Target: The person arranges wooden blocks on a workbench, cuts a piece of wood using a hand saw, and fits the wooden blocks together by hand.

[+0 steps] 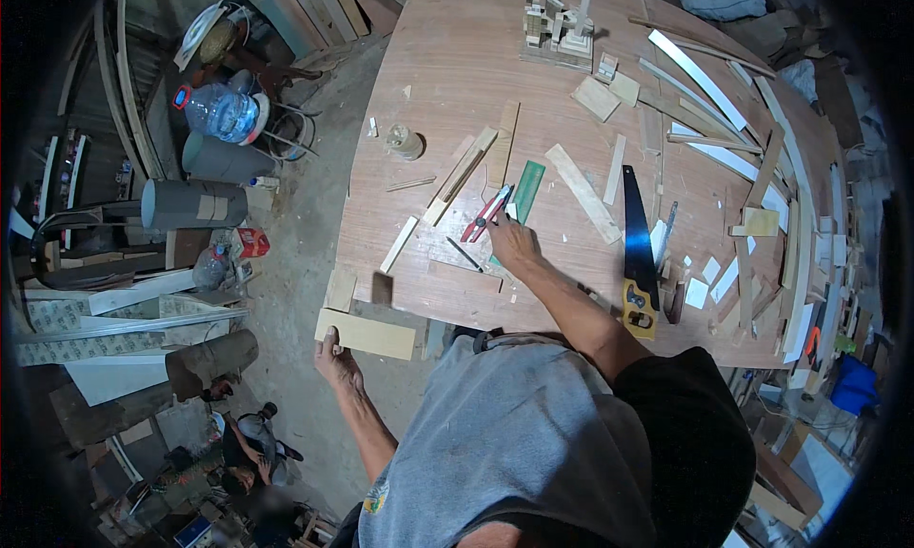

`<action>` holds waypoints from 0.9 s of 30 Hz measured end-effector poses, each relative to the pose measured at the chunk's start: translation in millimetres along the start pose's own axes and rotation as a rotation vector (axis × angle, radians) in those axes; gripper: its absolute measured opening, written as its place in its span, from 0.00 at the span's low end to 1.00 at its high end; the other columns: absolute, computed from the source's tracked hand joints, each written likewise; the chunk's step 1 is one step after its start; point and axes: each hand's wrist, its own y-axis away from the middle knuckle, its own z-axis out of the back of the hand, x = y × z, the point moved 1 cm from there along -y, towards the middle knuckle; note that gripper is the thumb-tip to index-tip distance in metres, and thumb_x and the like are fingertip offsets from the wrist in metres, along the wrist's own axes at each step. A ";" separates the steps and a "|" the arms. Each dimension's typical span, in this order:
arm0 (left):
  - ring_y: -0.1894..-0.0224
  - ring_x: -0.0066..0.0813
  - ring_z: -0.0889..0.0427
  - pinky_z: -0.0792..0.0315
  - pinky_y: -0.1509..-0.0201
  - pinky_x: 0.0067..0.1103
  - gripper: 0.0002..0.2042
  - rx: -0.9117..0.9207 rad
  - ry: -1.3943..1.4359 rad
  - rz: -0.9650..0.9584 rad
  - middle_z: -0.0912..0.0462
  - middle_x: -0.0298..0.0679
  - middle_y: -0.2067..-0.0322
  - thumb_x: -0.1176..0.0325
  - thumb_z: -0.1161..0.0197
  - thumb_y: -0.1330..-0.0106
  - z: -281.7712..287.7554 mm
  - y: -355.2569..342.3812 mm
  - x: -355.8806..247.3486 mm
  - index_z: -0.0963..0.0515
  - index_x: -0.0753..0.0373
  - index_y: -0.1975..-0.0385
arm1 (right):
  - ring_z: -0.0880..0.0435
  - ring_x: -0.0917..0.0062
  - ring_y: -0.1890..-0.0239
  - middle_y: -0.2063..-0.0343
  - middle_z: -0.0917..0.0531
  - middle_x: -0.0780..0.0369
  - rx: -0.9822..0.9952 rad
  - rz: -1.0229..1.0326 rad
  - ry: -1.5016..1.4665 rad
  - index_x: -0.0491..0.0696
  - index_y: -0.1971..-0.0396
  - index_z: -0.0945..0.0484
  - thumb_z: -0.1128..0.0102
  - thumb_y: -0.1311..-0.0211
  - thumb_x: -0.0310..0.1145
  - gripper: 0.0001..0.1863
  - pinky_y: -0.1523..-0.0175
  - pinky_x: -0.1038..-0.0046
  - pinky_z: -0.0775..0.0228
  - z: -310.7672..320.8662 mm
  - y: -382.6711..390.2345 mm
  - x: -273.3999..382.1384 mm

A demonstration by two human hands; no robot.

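My left hand (pixel 335 359) grips a pale flat board (pixel 373 334) at the table's near-left corner, thumb on top. My right hand (pixel 514 245) has its fingers closed on a red-handled tool (pixel 481 221), which looks like pliers, over the table (pixel 428 81). Beside it lie a green strip (pixel 533 184) and a dark pencil-like stick (pixel 464 253). To the left are narrow wooden pieces (pixel 400 242) and a small jar (pixel 407 143). A handsaw (pixel 638 300) with a yellow handle lies to the right of my right arm.
A small wooden model (pixel 557 39) stands at the back. Many wood and white strips (pixel 700 81) crowd the table's right. Left of the table are a water jug (pixel 221 112), grey cylinders (pixel 186 205) and stacked boards (pixel 114 300). People (pixel 252 453) are low at the bottom left.
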 end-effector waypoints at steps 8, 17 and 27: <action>0.57 0.28 0.16 0.22 0.52 0.23 0.15 0.027 0.027 0.018 0.15 0.40 0.57 0.72 0.32 0.38 0.8 -31.8 -5.5 0.21 0.69 0.52 | 0.14 0.59 0.59 0.55 0.20 0.52 -0.078 0.012 0.027 0.43 0.57 0.18 0.49 0.34 0.28 0.12 0.56 0.58 0.18 -7.3 3.5 24.2; 0.57 0.24 0.17 0.26 0.47 0.23 0.16 0.261 0.031 0.084 0.14 0.38 0.59 0.73 0.29 0.42 -63.4 -48.6 -13.2 0.20 0.69 0.54 | 0.14 0.51 0.65 0.67 0.15 0.47 -0.098 -0.031 -0.094 0.40 0.63 0.18 0.44 0.39 0.30 0.11 0.59 0.56 0.21 -35.6 4.2 67.0; 0.63 0.24 0.14 0.20 0.53 0.21 0.17 0.750 0.075 0.149 0.14 0.42 0.62 0.77 0.30 0.43 -180.5 -41.7 -7.6 0.22 0.73 0.53 | 0.14 0.56 0.66 0.67 0.15 0.51 -0.609 0.255 -0.482 0.40 0.57 0.19 0.36 0.39 0.25 0.11 0.63 0.62 0.22 153.4 60.1 151.4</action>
